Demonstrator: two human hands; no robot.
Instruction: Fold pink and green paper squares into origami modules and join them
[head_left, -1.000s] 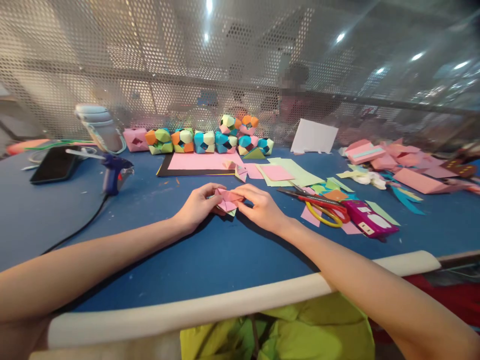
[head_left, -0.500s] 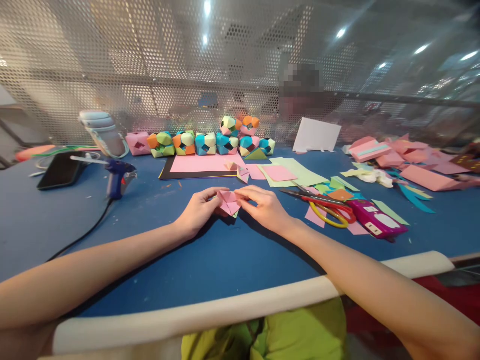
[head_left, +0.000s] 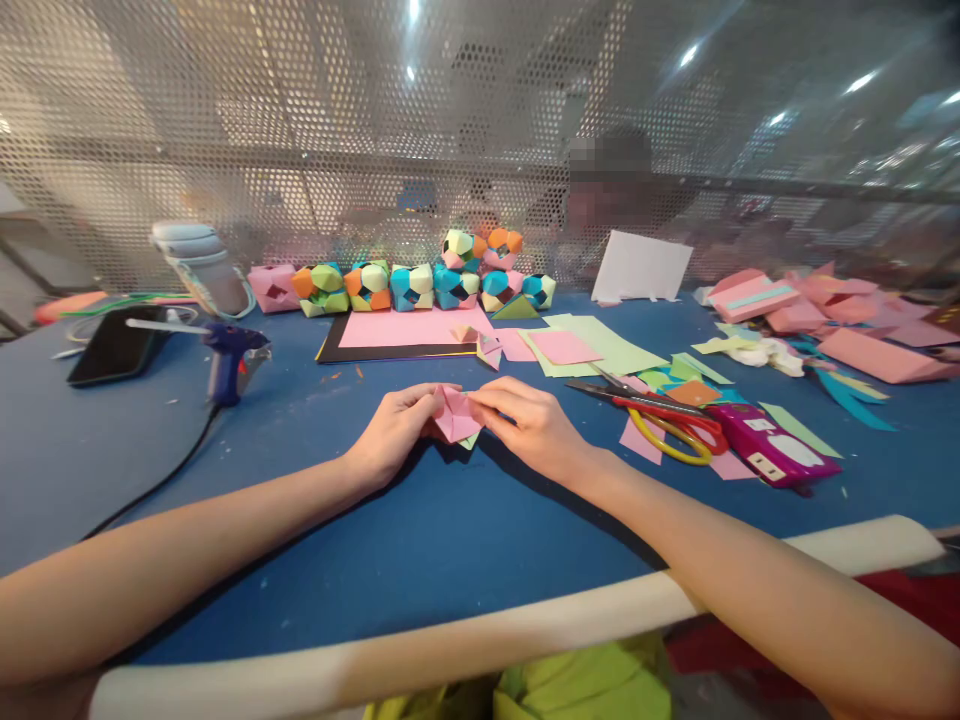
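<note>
Between my two hands is a folded pink paper piece with a pale green corner showing at its lower edge. My left hand pinches its left side, thumb in front and fingers behind, partly hidden. On the right edge, my right hand has thumb and fingertips closed on the paper. Both hands are held low over the blue table. Just behind them lie a small folded pink-and-cream paper unit and a pink sheet on a black one.
Several colourful paper balls line the back by the perforated screen. A glue gun, phone and bottle stand left. Scissors, a purple power strip, green sheets and pink paper pieces lie right.
The pink paper is tilted a little differently and its folds look more opened out. Both hands keep their hold on it. The whole view has shifted slightly.
</note>
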